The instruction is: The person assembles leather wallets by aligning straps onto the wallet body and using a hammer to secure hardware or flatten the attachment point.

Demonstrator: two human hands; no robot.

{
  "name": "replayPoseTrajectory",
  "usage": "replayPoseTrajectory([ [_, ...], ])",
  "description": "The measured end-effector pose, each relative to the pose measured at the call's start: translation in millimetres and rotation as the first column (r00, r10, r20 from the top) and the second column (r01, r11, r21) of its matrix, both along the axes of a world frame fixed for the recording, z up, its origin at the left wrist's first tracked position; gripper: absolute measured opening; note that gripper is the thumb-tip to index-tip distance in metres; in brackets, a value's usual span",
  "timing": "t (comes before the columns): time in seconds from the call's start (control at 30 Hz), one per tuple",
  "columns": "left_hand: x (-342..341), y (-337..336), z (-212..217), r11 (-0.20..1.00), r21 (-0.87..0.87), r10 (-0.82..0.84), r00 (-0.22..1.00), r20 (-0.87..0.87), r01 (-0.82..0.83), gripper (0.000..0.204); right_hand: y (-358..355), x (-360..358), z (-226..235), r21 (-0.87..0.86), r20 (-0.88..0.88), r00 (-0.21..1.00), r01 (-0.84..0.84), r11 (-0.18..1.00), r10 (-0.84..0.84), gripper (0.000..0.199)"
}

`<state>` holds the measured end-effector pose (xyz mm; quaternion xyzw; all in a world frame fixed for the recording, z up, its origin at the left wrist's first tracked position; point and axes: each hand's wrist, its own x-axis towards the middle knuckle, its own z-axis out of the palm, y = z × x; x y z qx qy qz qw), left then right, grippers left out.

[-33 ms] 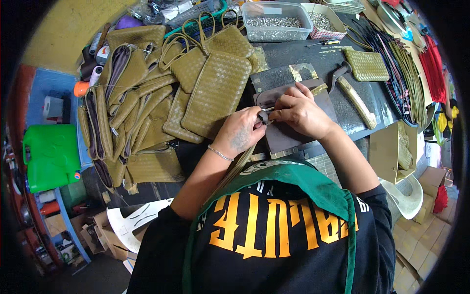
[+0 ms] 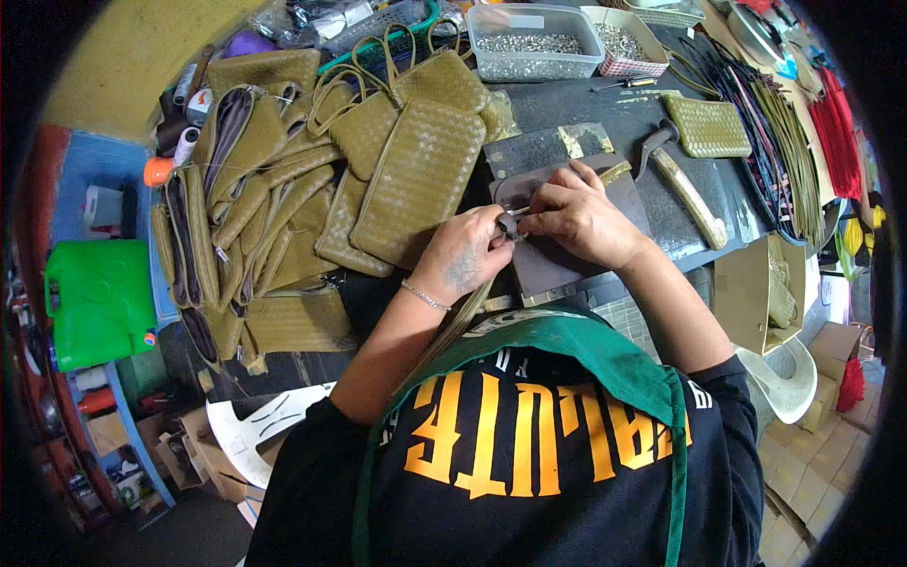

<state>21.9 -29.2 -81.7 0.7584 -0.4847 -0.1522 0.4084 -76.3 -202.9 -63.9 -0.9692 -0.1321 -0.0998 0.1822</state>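
Observation:
My left hand [image 2: 463, 253] is closed around a bundle of thin olive straps [image 2: 465, 310] that trails down toward the apron. A small dark curled piece [image 2: 507, 225] shows at its thumb and fingertips. Close against it, my right hand [image 2: 588, 219] pinches a slim tool, whose tan end [image 2: 616, 173] sticks out past the fingers; a thin metallic length shows between the hands. The tool's exact kind is hidden. Both hands are over a dark brown pad [image 2: 553, 265] on the bench. A hammer [image 2: 688, 194] with a worn, pale-wrapped handle lies right of the pad.
Olive woven pouches [image 2: 416, 180] are heaped at left. Behind stand a clear tub of small metal pieces [image 2: 529, 68] and a checkered box [image 2: 631, 59]. One woven pouch [image 2: 707, 126], a screwdriver [image 2: 635, 83] and long cords [image 2: 789, 161] lie at right. A green jerrycan [image 2: 99, 302] stands far left.

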Motion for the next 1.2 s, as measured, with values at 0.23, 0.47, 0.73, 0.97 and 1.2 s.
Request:
replayPoseTrajectory([
  [0.23,2.5,-1.6,2.6,0.999,0.026,-0.018,1.000,-0.021,0.018,0.017,2.2,-2.3,0.7,0.020,-0.002,1.000,0.031,0.999,-0.031,0.018],
  [0.47,8.2,-4.3,6.0,0.994,0.089,-0.056,0.998,-0.003,0.056,0.020,-11.3,-3.1,2.0,-0.013,-0.077,0.996,0.054,0.998,-0.054,0.016],
  [0.73,12.9,-2.2,16.7,0.963,0.218,-0.148,0.988,-0.051,0.155,0.025,-2.6,-21.8,11.5,-0.043,-0.199,0.976,0.078,0.996,-0.085,0.015],
  [0.97,3.6,7.5,17.2,0.951,0.209,-0.192,0.966,-0.171,0.226,0.026,-0.2,-33.8,12.3,-0.045,-0.195,0.978,0.067,0.997,-0.075,0.020],
  [1.2,2.8,-2.2,14.4,0.960,0.144,-0.237,0.971,-0.037,0.240,0.021,2.1,-35.6,5.7,-0.059,-0.118,0.980,0.152,0.987,-0.158,0.024],
])
